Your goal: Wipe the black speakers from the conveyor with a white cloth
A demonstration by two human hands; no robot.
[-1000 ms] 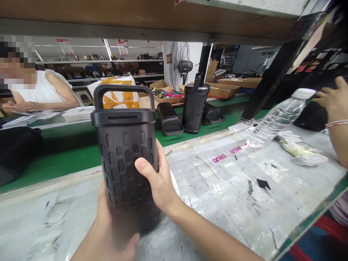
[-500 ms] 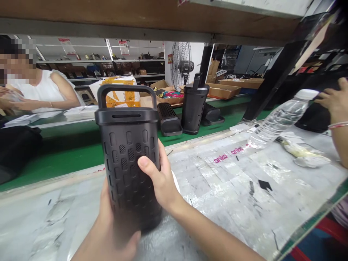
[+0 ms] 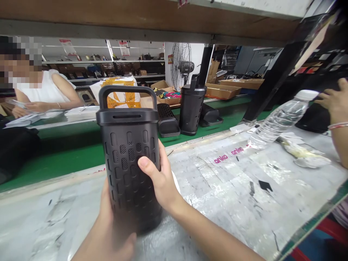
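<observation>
Upright black case [image 3: 192, 112] and two lying black cases [image 3: 169, 121] slightly further left on the green belt [image 3: 67, 156], co-worker's hands [image 3: 38, 106] lowered toward white papers [image 3: 25, 120].

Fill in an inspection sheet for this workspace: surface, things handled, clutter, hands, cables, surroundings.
Surface: pale worktop, scuffed, with pink "anko" print.
Things handled: black handled housing, handle up; whether its base touches the worktop cannot be told.
Clutter: clear bottle with white cap, crumpled wrapper, black scrap.
Hands: left hand cups the housing's lower left; right hand grips its right side, thumb on front.
Cables: nothing seen on the worktop.
Surroundings: green strip bearing similar housings; fan; person in white top.
</observation>
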